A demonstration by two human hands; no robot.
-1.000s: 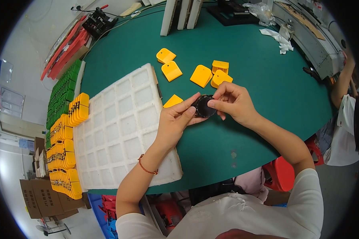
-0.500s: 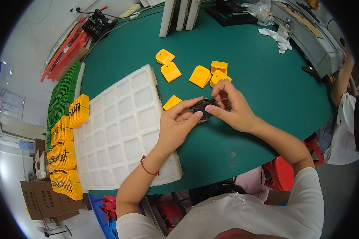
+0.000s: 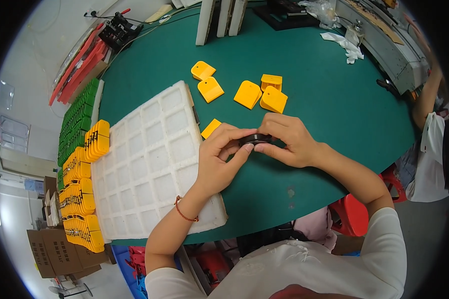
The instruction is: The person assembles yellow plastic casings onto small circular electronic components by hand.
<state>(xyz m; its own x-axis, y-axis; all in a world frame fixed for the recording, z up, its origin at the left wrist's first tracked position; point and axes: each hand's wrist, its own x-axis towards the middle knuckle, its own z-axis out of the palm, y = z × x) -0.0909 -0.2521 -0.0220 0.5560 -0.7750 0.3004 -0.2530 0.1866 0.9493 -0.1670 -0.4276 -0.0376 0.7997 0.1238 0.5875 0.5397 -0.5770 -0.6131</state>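
Observation:
Between both hands I hold a small round black disc-shaped part, seen nearly edge-on. My left hand pinches its left side with thumb and fingers. On its right side, the thumb and bent fingers of my right hand press on it. The fingers hide some of the part. A yellow plastic piece lies just beyond my left fingers. Farther off on the green table are more yellow folded pieces, among them one piece with a small hole and another leaning by its neighbour.
A white foam tray with square pockets lies at the left under my left forearm. Along its outer edge stand rows of yellow pieces and green pieces. White slabs stand upright at the back. A person's arm shows at far right.
The black part has tipped from showing its round face to nearly edge-on. My right fingers, raised before, have come down onto it, uncovering a yellow piece behind.

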